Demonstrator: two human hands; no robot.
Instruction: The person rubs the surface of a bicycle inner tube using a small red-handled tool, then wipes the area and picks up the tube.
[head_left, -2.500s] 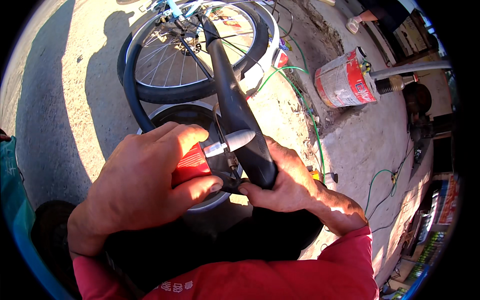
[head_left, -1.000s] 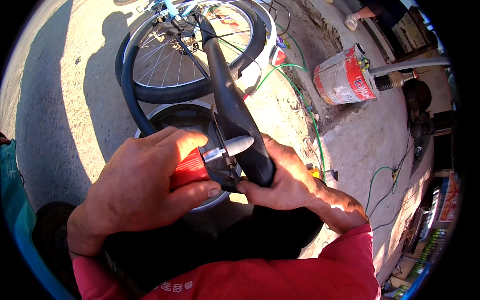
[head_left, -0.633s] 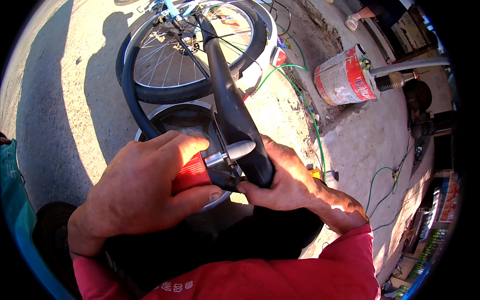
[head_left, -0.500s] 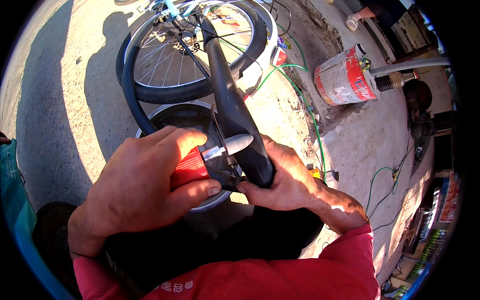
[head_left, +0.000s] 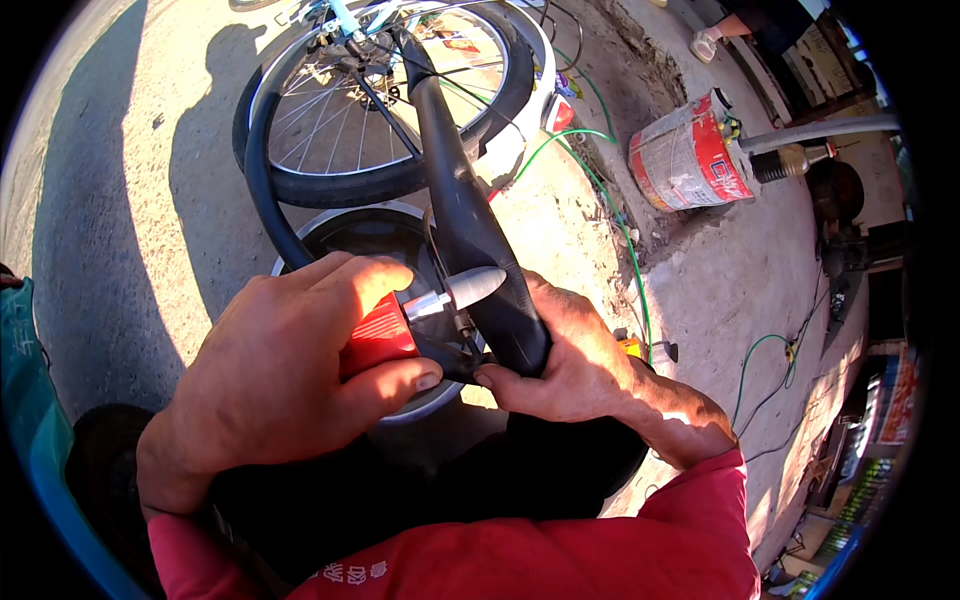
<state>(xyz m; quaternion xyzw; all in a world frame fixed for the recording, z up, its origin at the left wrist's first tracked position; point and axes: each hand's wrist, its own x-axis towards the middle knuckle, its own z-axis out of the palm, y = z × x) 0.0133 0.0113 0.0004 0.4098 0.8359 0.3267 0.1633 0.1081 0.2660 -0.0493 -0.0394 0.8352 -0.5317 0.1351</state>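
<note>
At the far left edge, a teal plastic container (head_left: 25,400) shows only as a sliver beside the person's knee. Just right of it, the left hand (head_left: 290,385) fills the lower left of the view, its fingers (head_left: 395,385) curled and pressed together around a small red glue tube (head_left: 378,335). The tube's long axis runs left to right and slightly upward, ending in a silver neck and a pale cone-shaped nozzle (head_left: 475,288) that points right, toward the black inner tube (head_left: 470,240). The nozzle tip sits just beside or against the rubber; which of the two cannot be told.

The inner tube runs lengthwise away from the person, from the hands up toward the bicycle wheel (head_left: 390,100) at the top, with another loop of it curving off to the left. The right hand (head_left: 570,365) lies right of the nozzle, its fingers (head_left: 500,378) wrapped over the rubber and pinching it from the far side, so the left hand brings the tube while the right steadies the rubber. Below both hands sits a round dark basin with a white rim (head_left: 375,225), partly hidden by them.

Farther right on the dusty concrete ground (head_left: 700,280), a green hose (head_left: 630,250) trails past, and a red and white can (head_left: 685,150) lies on its side near a metal pipe (head_left: 820,128). Red sleeves cross the bottom edge.
</note>
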